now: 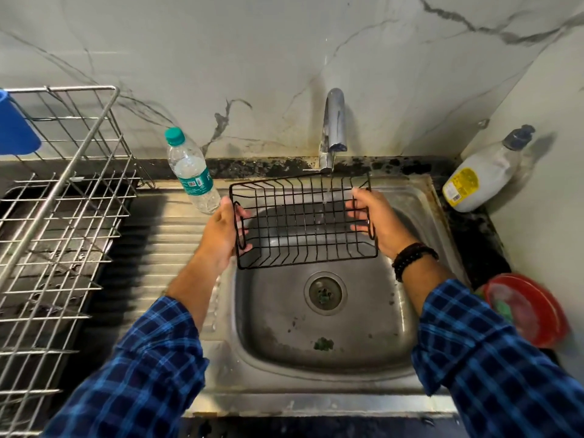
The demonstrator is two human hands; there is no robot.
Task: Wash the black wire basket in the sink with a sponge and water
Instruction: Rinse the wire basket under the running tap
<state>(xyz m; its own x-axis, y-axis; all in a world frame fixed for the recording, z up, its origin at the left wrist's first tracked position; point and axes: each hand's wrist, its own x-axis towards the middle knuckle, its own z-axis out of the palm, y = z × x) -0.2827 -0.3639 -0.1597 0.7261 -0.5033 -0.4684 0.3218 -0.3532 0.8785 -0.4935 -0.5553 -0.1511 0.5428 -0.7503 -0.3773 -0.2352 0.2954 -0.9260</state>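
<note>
Where the L hand (221, 235) & R hand (376, 222) are curled round its end wires, the black wire basket (303, 222) is held above the sink (395, 343), nr the back edge, under the tap (333, 128); a thin water stream (325, 197) is passed thru it.

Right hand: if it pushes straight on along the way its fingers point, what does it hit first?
The black wire basket itself: the right hand grips its right end, fingers pointing across it toward the left hand. Beyond the wires, probably the water stream; depth is unclear.
</note>
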